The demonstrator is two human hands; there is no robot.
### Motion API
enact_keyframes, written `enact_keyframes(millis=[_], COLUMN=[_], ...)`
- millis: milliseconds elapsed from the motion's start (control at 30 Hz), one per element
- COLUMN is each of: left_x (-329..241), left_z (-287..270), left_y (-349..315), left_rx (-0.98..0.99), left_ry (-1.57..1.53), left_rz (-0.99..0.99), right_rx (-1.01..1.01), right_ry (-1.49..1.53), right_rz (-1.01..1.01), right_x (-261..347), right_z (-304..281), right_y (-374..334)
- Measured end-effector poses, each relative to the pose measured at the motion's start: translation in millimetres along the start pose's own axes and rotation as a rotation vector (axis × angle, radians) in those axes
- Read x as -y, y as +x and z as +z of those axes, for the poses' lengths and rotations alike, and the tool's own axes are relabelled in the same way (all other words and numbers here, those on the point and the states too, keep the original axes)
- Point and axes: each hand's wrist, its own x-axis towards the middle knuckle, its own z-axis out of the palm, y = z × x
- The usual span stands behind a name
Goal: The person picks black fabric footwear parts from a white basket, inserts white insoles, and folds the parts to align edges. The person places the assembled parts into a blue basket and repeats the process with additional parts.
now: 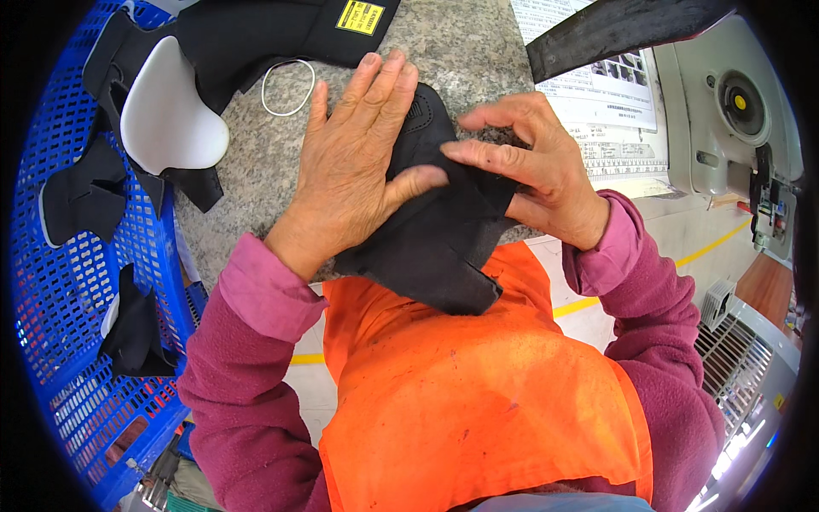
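A black stitched fabric piece (435, 218) lies over the near edge of the speckled stone worktop (256, 171). Its lower corner hangs over the orange apron. A small stitched patch shows near its rounded far end. My left hand (354, 154) rests flat along the piece's left side, fingers stretched away from me and thumb across the fabric. On the other side, my right hand (542, 166) is curved, its thumb and fingers around the piece's right edge. The right fingertips lie on or just above the fabric.
A blue perforated basket (77, 341) at left holds several black pieces. A white curved shell (171, 111) leans at the worktop's left edge. Beyond my left hand lie a white elastic loop (287, 88) and more black fabric (256, 34). A pale machine (725, 111) stands right.
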Motion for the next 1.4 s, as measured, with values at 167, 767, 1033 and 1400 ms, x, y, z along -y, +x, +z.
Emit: enact_keyframes(millis=[167,767,1033,1400], left_x=[-1.5,-6.1,-4.3,-5.0], left_z=[-4.9,-2.6,1.9,1.1], left_y=[-0.4,10.7,9.2,9.5], left_rx=[0.010,-0.019,-0.032,-0.040], left_ry=[-0.052,0.002,-0.014,0.005], left_rz=[0.013,-0.073,-0.087,-0.084], right_rx=[0.001,0.178,0.136,0.090], right_ry=[-0.065,0.102,0.327,0.219], right_rz=[0.110,-0.271,-0.088,-0.016], right_x=[7.8,-11.6,-3.6,-0.1], right_z=[2.8,6.5,9.7,6.1], right_y=[6.2,13.0,13.9,11.0])
